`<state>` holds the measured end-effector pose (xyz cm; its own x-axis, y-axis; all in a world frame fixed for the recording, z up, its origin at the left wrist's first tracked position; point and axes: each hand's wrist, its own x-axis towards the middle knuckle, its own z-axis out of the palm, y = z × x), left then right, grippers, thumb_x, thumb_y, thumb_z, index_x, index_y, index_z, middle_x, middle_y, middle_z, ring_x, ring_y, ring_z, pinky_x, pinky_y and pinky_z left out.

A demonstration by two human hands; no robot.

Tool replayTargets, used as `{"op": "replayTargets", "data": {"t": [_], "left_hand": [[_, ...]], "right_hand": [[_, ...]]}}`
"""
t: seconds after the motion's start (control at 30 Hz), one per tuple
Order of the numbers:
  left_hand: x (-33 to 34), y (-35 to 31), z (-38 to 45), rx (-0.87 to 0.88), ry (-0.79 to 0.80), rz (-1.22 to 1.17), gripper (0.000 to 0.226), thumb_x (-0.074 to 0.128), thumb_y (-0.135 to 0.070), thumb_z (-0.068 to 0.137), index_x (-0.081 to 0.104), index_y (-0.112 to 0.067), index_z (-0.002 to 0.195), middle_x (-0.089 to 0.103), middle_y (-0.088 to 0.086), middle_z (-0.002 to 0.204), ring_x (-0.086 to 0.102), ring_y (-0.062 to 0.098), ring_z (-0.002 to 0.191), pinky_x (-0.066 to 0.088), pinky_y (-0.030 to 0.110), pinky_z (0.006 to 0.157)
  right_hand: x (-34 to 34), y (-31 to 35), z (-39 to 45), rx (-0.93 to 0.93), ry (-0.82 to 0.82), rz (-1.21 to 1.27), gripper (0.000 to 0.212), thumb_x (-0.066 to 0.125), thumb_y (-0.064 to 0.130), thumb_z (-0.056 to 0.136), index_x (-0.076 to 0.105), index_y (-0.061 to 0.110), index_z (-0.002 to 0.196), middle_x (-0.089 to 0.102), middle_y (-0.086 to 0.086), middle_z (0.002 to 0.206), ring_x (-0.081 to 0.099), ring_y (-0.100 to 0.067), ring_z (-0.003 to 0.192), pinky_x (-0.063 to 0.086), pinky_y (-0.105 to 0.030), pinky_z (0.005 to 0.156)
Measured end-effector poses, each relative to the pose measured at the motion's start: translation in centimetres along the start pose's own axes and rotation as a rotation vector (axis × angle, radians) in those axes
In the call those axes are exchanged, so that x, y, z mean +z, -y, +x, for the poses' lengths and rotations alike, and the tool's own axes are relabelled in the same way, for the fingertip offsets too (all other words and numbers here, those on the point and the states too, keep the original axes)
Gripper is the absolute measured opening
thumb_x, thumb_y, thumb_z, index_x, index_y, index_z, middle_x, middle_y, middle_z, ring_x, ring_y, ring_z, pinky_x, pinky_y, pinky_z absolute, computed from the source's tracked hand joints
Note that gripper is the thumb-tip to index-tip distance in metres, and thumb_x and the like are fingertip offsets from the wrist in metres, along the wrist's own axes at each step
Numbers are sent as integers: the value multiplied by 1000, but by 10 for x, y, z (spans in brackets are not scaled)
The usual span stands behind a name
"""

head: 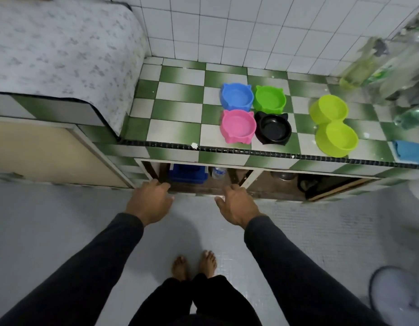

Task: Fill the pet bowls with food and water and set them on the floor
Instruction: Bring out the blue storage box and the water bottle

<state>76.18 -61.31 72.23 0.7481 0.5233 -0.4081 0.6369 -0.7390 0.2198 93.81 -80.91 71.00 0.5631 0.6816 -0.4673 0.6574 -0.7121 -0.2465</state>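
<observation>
Both hands, left hand (150, 201) and right hand (236, 205), hang relaxed, holding nothing, below the countertop's bowls (238, 129).

Plastic bowls on glazed tile

Glossy sheen on the black bowl (273, 130), smooth plastic on the pink bowl (238, 126), blue bowl (236, 96) and lime double bowl (333, 124); the checkered counter (175, 109) is glazed tile, the patterned cover (62, 48) matt cloth, the dark sleeves (86, 267) soft fabric.
</observation>
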Motion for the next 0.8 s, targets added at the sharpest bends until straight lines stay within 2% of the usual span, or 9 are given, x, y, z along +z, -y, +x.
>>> {"op": "replayTargets", "data": {"t": [0.17, 0.33, 0.5, 0.8], "left_hand": [[38, 19, 18, -42, 43, 36, 47, 48, -41, 103, 51, -19, 144, 55, 10, 140, 52, 31, 124, 46, 46, 103], [83, 41, 47, -61, 160, 111, 48, 43, -43, 105, 50, -17, 145, 54, 11, 138, 54, 31, 121, 47, 45, 102], [142, 67, 98, -36, 221, 123, 51, 43, -43, 105, 46, -17, 149, 49, 12, 145, 51, 33, 126, 45, 46, 105], [274, 124, 209, -39, 200, 88, 62, 43, -47, 106, 32, -19, 160, 46, 12, 152, 50, 31, 132, 44, 44, 108]], "right_hand": [[42, -4, 33, -38, 14, -1, 51, 40, 51, 102, 46, 20, 141, 50, -13, 144, 48, -32, 130, 43, -49, 107], [95, -6, 67, -44, 50, -30, 49, 40, 51, 102, 50, 18, 137, 54, -13, 140, 52, -32, 123, 45, -46, 100], [154, -15, 123, -40, 84, 7, 51, 40, 50, 103, 49, 17, 140, 53, -12, 139, 52, -31, 122, 44, -45, 101], [282, -39, 244, -18, 89, 76, 60, 40, 53, 104, 38, 17, 151, 45, -14, 151, 44, -33, 136, 40, -47, 109]]}}
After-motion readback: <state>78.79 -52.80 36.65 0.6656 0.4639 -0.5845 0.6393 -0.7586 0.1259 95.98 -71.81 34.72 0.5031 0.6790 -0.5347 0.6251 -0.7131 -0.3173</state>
